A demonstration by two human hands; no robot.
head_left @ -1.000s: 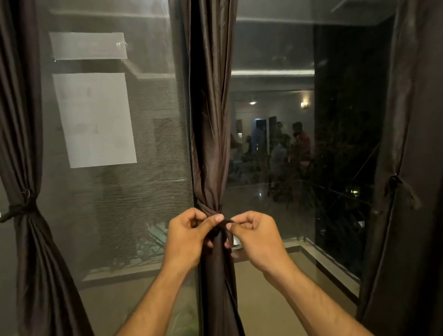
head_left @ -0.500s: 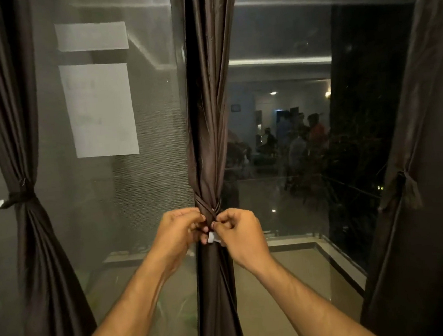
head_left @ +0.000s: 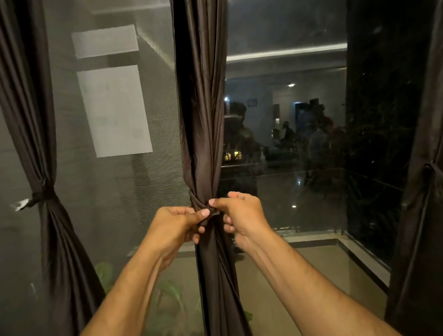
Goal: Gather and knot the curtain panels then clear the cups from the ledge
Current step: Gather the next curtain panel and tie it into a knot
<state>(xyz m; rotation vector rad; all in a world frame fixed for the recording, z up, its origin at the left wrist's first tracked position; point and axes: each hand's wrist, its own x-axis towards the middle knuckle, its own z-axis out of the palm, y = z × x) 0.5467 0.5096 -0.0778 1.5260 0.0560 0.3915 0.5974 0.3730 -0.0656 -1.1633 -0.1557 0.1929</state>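
A dark brown middle curtain panel (head_left: 204, 95) hangs bunched in front of the window, cinched by a tie (head_left: 197, 200) at waist height. My left hand (head_left: 174, 228) and my right hand (head_left: 241, 215) meet at that tie, each pinching an end of it between thumb and fingers. The left curtain panel (head_left: 29, 108) is gathered and tied with a band (head_left: 42, 195). The right curtain panel (head_left: 435, 204) is also gathered at a knot (head_left: 431, 168). No cups or ledge show in the head view.
Two white paper sheets (head_left: 113, 110) are stuck on the window glass (head_left: 292, 135) left of the middle panel. The glass reflects a lit room with people. Green leaves (head_left: 169, 291) show low behind the glass. A tiled floor edge (head_left: 365, 260) runs at the lower right.
The view has shifted slightly and come closer. Both hands stay at the middle panel's tie; the small white tag seen between them half a second ago is no longer visible.
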